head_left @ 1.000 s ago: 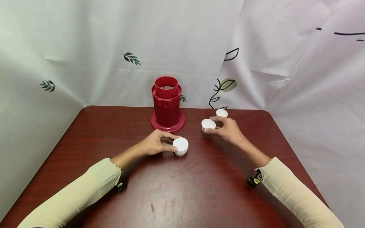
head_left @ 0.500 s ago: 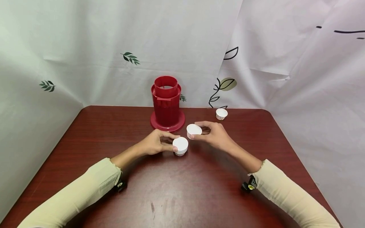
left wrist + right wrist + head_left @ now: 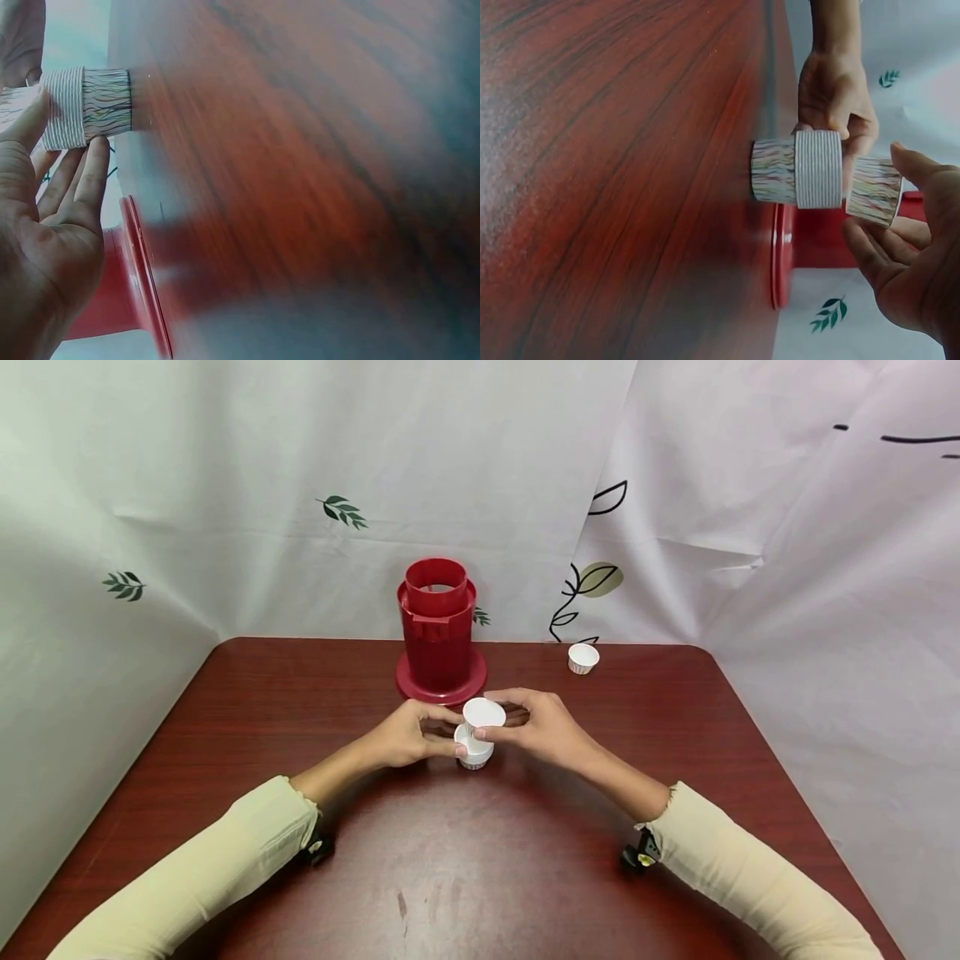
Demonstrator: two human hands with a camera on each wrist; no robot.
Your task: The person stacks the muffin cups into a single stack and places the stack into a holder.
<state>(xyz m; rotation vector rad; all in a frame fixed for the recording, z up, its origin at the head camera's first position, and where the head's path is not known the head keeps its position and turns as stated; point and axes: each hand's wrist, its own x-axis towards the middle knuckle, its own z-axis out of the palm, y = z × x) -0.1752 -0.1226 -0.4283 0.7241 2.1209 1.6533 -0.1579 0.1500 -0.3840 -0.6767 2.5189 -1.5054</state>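
My left hand (image 3: pixel 403 735) pinches a nested stack of small white paper cups (image 3: pixel 474 760) between thumb and fingers, its base on the table. Seen from the left wrist, the stack (image 3: pixel 86 109) shows several close rims above a wall with coloured squiggly lines. My right hand (image 3: pixel 553 728) pinches a single paper cup (image 3: pixel 484 713) by its sides, over the stack's mouth. In the right wrist view this cup (image 3: pixel 874 191) is slightly tilted at the stack's rim; whether they touch I cannot tell. Another paper cup (image 3: pixel 582 658) stands upright at the back right.
A red cylindrical holder (image 3: pixel 439 639) with a round base stands behind the hands, near the table's back edge. The dark reddish wooden table (image 3: pixel 450 877) meets pale patterned sheets (image 3: pixel 262 510) at its back and sides.
My right hand has carried its cup leftward and toward me, from near the back-right cup to over the stack. The left hand and its stack have stayed in place.
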